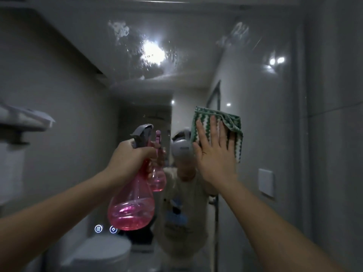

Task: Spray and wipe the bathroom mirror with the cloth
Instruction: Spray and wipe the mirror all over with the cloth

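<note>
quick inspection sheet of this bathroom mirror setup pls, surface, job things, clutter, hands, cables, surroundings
surface: mirror shows wet spray patches and streaks near the top; lower area looks clearer.
job's things: pink spray bottle, partly filled with pink liquid, grey trigger head, held upright; green and white cloth flat against the glass.
clutter: nothing seen on the glass itself.
hands: left hand grips the bottle's neck; right hand presses the cloth on the mirror with straight fingers.
cables: nothing seen.
surroundings: white wall shelf at left; two lit touch icons low on the mirror; white wall switch at right; dim grey walls.
</note>
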The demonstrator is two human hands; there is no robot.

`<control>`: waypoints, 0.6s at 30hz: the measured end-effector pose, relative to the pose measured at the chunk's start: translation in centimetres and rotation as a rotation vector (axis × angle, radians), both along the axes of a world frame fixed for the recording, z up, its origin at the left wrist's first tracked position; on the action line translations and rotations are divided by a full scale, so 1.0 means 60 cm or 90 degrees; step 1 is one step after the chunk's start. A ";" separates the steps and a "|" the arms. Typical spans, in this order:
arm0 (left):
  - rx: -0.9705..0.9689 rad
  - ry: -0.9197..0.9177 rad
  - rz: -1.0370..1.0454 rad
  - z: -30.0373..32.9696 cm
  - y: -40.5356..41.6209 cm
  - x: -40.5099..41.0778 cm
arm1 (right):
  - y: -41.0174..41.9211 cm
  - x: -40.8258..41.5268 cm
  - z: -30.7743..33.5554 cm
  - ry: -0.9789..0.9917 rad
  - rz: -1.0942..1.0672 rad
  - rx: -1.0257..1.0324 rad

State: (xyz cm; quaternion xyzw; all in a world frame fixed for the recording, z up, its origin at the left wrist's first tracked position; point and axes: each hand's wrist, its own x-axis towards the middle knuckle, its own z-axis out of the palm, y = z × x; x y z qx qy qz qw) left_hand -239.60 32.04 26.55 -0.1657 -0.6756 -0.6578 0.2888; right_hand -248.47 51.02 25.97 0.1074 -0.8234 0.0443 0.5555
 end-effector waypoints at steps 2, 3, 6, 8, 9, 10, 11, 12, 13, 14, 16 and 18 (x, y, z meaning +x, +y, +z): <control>0.014 -0.007 -0.003 -0.008 -0.005 0.003 | -0.023 -0.001 -0.041 0.038 -0.001 -0.032; 0.027 -0.011 -0.002 -0.012 -0.012 0.005 | -0.035 -0.002 -0.063 0.051 0.001 -0.030; 0.059 -0.023 0.013 -0.028 -0.042 0.013 | -0.071 -0.003 -0.128 0.048 0.012 0.026; 0.069 -0.025 0.029 -0.042 -0.067 0.019 | -0.104 -0.002 -0.161 0.038 0.032 0.063; 0.069 -0.026 0.038 -0.048 -0.081 0.022 | -0.124 -0.001 -0.174 0.019 0.042 0.078; 0.065 -0.026 0.048 -0.054 -0.096 0.025 | -0.145 0.001 -0.184 0.001 0.052 0.093; 0.062 -0.026 0.057 -0.059 -0.112 0.028 | -0.167 0.002 -0.189 -0.016 0.063 0.110; 0.060 -0.025 0.068 -0.065 -0.130 0.029 | -0.188 0.004 -0.188 -0.025 0.079 0.131; 0.058 -0.023 0.078 -0.068 -0.148 0.031 | -0.208 0.004 -0.179 -0.033 0.096 0.153; 0.052 -0.021 0.087 -0.071 -0.165 0.031 | -0.227 0.003 -0.163 -0.043 0.108 0.175; 0.042 -0.013 0.094 -0.071 -0.196 0.033 | -0.262 0.004 -0.115 -0.052 0.122 0.204; 0.032 0.005 0.096 -0.064 -0.219 0.036 | -0.293 0.006 -0.048 -0.030 0.093 0.265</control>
